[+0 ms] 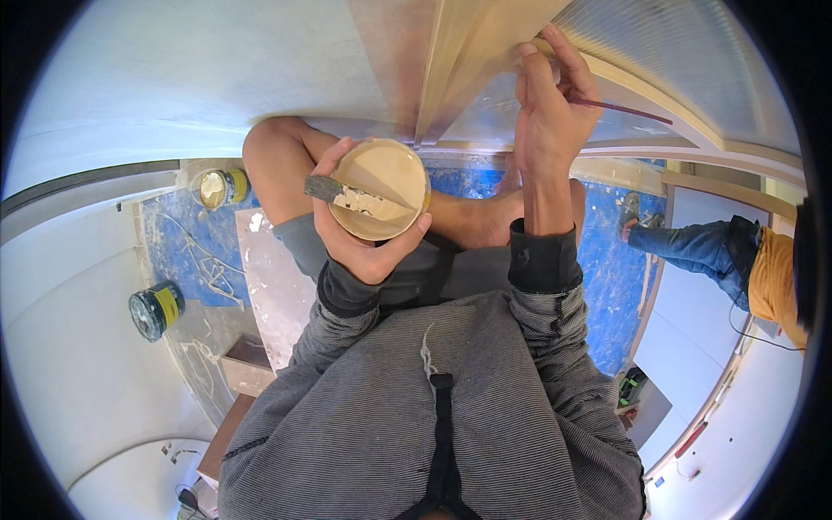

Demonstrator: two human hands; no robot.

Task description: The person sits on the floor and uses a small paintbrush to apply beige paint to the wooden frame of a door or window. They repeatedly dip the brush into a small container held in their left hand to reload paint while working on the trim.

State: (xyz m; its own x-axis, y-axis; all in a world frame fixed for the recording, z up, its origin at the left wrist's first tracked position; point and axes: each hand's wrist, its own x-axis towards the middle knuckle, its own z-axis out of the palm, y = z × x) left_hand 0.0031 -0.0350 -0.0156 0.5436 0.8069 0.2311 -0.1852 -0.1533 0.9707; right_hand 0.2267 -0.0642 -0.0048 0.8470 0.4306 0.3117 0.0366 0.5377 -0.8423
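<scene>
My left hand (pixel 368 258) is wrapped round a round tub (pixel 381 161) of beige paint or filler, held up over my lap. Across the tub's mouth lies a flat stirring stick (pixel 328 188), its far part smeared with the beige stuff. My right hand (pixel 555 117) is raised to a wooden frame (pixel 485 52), fingertips close to or touching its edge. Pinched in it is a slim paintbrush (pixel 633 111) with a dark red handle pointing right; its bristle end is hidden by my fingers and the wood.
Ribbed translucent panels (pixel 685 61) fill the frame at upper right. A pale wall (pixel 217 69) rises at left. Two buckets, one open (pixel 212 189) and one dark (pixel 156 310), stand on the left. Blue sheeting (pixel 607 277) covers the floor. A person in jeans (pixel 693 247) is at right.
</scene>
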